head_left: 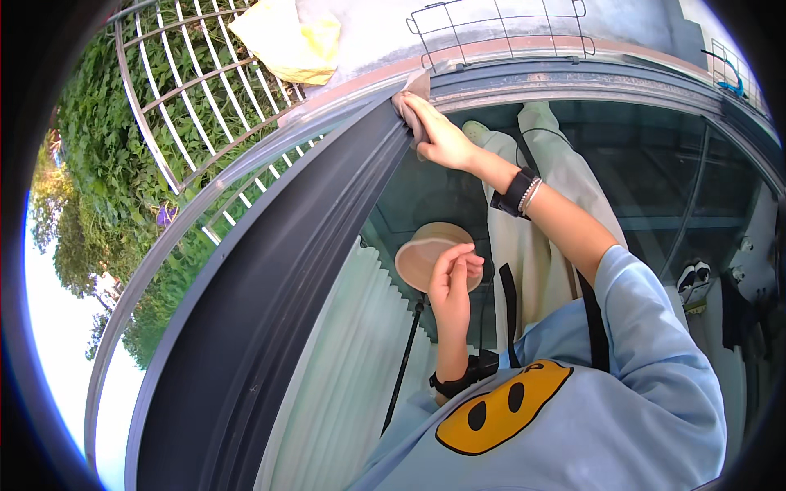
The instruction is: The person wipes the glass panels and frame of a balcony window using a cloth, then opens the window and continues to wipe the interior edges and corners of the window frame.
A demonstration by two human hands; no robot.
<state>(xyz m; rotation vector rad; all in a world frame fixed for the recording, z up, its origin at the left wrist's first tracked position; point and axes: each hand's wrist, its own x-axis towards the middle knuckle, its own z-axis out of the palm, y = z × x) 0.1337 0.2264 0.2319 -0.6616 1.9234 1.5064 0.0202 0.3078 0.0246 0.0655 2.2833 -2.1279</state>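
My right hand (442, 141) reaches up to the top corner of a dark grey window frame (270, 303). Its fingers press a greyish-brown cloth (419, 85) against the corner, where the frame meets the sill track (557, 80). Part of the cloth shows beyond the fingertips and under the palm. Lower down, my left hand (453, 278) hangs in front of my body with its fingers curled inward, and I see nothing in it. Behind that hand is a round beige basin (422, 250), partly covered by the fingers.
Pleated pale curtain (344, 376) hangs beside the frame. Beyond the window stand a metal railing (164, 102), green foliage (94, 172), a yellow-and-white bag (299, 41) and a wire rack (508, 34). A pair of shoes (694, 282) lies at the right.
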